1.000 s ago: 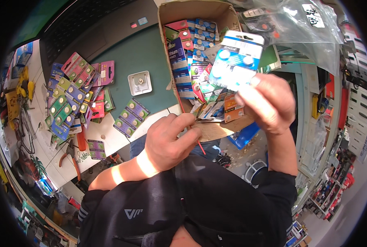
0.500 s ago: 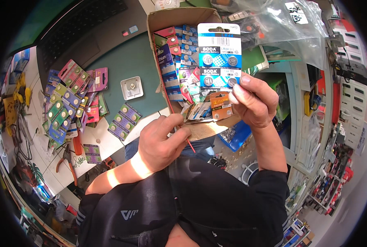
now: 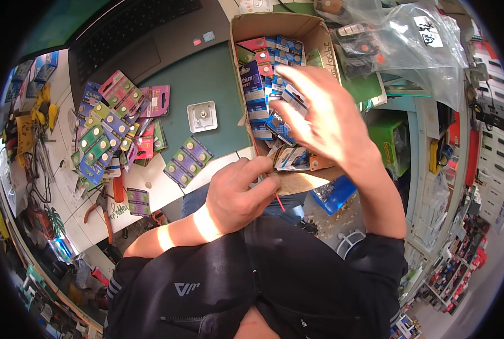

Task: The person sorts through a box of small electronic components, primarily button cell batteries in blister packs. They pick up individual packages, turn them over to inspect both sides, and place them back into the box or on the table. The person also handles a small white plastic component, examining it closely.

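Hovering just above battery cards (image 3: 289, 50), the right hand (image 3: 330, 117) has its grip spread; the left hand (image 3: 239, 189) clasps a red stick (image 3: 279, 202).

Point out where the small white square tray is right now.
In the head view, left of centre, the small white square tray lies on the green mat, between the heap of battery cards and the cardboard box.

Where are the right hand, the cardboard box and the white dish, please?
right hand (image 3: 326, 116), head view: back of the hand.
cardboard box (image 3: 283, 25), head view: far inner wall.
white dish (image 3: 204, 129), head view: near wall.
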`<state>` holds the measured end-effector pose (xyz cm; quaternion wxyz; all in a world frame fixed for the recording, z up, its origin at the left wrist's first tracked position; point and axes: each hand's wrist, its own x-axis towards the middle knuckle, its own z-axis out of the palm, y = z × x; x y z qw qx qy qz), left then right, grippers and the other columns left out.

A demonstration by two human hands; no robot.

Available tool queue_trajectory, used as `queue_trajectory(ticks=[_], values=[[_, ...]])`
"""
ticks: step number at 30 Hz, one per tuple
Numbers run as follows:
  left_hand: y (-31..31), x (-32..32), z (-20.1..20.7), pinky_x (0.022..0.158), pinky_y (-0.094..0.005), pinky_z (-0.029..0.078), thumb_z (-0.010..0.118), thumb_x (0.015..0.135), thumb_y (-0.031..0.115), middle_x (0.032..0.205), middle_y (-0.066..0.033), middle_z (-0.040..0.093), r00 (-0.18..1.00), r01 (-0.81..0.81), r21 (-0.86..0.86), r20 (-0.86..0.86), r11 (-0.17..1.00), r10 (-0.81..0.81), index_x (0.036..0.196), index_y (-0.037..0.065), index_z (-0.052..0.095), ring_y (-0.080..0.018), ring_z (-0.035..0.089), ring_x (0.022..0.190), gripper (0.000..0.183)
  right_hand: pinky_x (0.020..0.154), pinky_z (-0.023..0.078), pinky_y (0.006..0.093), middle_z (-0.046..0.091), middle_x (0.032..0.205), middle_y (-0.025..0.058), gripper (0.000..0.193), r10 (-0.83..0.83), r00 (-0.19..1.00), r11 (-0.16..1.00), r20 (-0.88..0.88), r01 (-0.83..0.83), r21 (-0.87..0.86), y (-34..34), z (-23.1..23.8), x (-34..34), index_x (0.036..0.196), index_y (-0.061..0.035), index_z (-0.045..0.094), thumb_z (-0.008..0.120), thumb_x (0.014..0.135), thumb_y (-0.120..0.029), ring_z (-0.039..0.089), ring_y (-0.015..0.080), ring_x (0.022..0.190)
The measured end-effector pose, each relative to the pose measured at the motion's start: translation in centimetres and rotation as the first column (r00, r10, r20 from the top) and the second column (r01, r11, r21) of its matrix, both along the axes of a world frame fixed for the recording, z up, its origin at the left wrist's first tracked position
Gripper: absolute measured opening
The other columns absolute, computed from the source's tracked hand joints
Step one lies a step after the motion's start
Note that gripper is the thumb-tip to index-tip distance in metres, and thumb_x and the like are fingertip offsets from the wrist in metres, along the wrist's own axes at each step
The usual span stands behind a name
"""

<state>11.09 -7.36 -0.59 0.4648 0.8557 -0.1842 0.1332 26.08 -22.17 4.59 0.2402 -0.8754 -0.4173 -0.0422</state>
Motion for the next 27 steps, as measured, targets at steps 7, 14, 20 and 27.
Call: queue_trajectory(ticks=[7,14,20,27], values=[[0.0,0.0,0.2,0.056,-0.0329,0.046,0.073,0.054,-0.004,0.092,-0.0077,0.054,1.000,-0.011,0.005,-0.004,1.000,0.011,0.087,0.007,0.064,-0.0219,0.057,0.067,0.036,0.088,0.047,0.0441,0.053,0.109,0.0259,0.041,-0.010,0.999,0.989,-0.035,0.005,-0.145,3.2,-3.2,0.8,0.113,-0.0048,0.059,0.071,0.075,-0.006,0.054,0.0416,0.098],[0.1,-0.5,-0.3,0.057,-0.0338,0.047,0.076,0.055,-0.001,0.090,-0.0065,0.054,0.999,-0.031,0.018,-0.008,0.999,0.031,0.087,0.008,0.064,-0.0227,0.058,0.069,0.035,0.082,0.052,0.0418,0.051,0.101,0.0286,0.027,-0.125,0.966,0.989,-0.226,0.105,-0.100,1.5,0.4,1.3,0.105,0.0011,0.060,0.064,0.079,0.000,0.058,0.0423,0.092],[0.0,-0.5,-0.3,0.056,-0.0334,0.046,0.076,0.057,0.000,0.090,-0.0057,0.054,0.999,-0.041,0.020,0.001,0.999,0.041,0.086,0.008,0.063,-0.0224,0.058,0.068,0.033,0.084,0.049,0.0455,0.062,0.094,0.0271,0.026,-0.261,0.952,0.953,-0.159,0.227,-0.199,-0.2,2.4,2.2,0.106,0.0015,0.062,0.065,0.080,-0.003,0.062,0.0429,0.089],[-0.2,-0.4,-0.5,0.056,-0.0335,0.047,0.076,0.056,-0.001,0.091,-0.0057,0.054,0.999,-0.042,0.025,0.011,0.999,0.042,0.085,0.008,0.063,-0.0218,0.059,0.070,0.033,0.090,0.046,0.0414,0.063,0.106,0.0176,0.037,-0.249,0.968,0.898,0.033,0.244,-0.366,-0.3,1.4,2.0,0.115,-0.0069,0.061,0.069,0.079,-0.004,0.059,0.0356,0.104]])
